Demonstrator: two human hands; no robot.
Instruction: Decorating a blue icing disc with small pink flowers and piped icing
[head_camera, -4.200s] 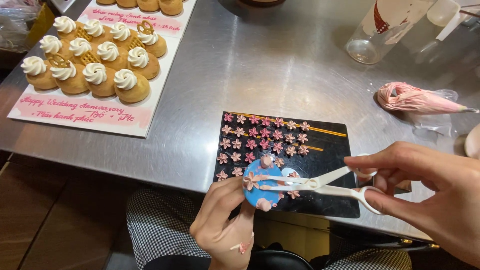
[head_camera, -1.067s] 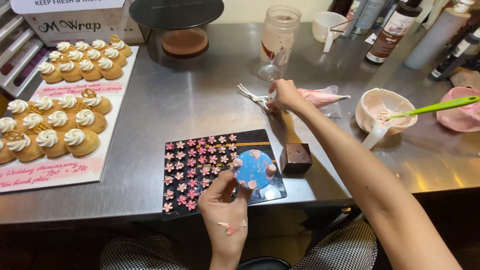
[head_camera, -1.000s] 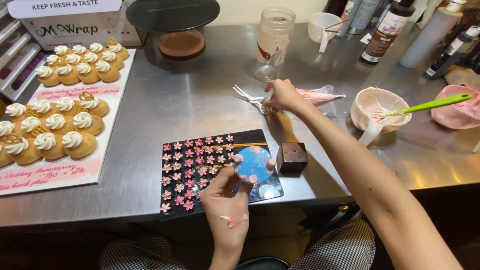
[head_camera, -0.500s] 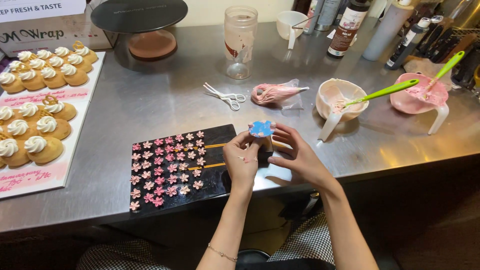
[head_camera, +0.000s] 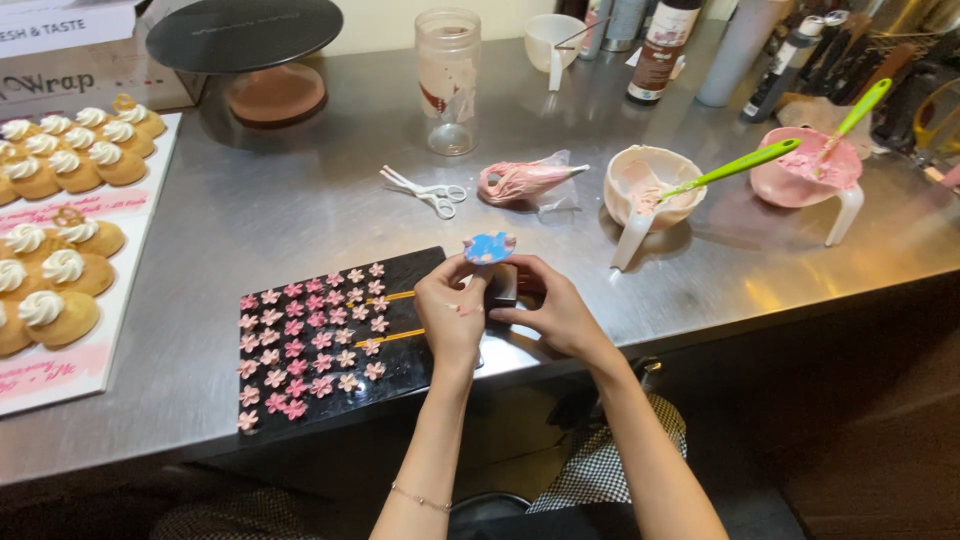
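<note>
My left hand (head_camera: 453, 308) pinches the stem under a small blue disc (head_camera: 488, 246) that carries pink icing at its rim, and holds it upright. My right hand (head_camera: 548, 312) closes around a small dark block (head_camera: 502, 284) just under the disc, at the right end of a black board (head_camera: 400, 345). Rows of small pink icing flowers (head_camera: 310, 345) cover the left part of that board. White scissors (head_camera: 427, 190) and a pink piping bag (head_camera: 522, 180) lie on the steel table (head_camera: 300, 220) beyond my hands.
A white tray of cream-topped pastries (head_camera: 60, 270) lies at the left. A glass jar (head_camera: 447, 80), a dark turntable (head_camera: 245, 35) and bottles stand at the back. At the right are a white bowl (head_camera: 650, 190) and a pink bowl (head_camera: 805, 175), each with a green spatula.
My right hand left the scissors on the table beside the piping bag and came back to the dark block. The blue disc now stands raised between both hands.
</note>
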